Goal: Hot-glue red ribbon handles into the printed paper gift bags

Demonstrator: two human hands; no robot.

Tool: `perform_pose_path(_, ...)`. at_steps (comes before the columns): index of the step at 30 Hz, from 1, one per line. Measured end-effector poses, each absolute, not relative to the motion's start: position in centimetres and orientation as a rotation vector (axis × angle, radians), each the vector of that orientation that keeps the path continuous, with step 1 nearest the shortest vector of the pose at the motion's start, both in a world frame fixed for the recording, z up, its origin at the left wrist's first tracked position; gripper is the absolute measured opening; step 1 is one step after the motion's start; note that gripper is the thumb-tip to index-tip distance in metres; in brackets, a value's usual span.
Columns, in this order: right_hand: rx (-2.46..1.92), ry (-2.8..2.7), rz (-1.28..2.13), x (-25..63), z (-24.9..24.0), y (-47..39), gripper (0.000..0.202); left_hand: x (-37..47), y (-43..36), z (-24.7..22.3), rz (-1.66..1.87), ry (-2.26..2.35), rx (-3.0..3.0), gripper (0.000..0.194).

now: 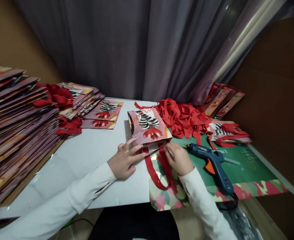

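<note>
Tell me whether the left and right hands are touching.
Apart. The head view shows a gap between the left hand and the right hand at the near end of the bag.

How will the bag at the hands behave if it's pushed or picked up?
The bag will likely feel fairly stiff, since its top panel lies flat with straight edges. It may squash under a firm push, as its near end gapes open. Its red strap would probably flop and trail, as it hangs in a loose curve.
</note>
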State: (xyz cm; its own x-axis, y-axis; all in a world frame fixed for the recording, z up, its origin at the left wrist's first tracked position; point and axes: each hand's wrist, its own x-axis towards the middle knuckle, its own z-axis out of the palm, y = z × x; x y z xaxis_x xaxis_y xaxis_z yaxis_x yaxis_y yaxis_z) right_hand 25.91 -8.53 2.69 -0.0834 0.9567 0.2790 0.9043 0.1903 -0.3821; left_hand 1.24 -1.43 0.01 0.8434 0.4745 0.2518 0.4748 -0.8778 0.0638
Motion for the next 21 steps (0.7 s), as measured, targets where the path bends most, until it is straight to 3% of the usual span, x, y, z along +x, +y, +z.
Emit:
perform_pose_path(7, -1.912, -2.079, 0.063, 24.7, -0.8, -12.0, 0.036, 1.3, -1.7, 0.2, -0.437, -0.805, -3.017, 0.063)
perform_pose_path(21, -1.755, -1.968, -0.038, 26.2, 0.2, -12.9, 0.027, 1.2, -1.4, 0.3, -0.443, -0.807, -3.046, 0.066)
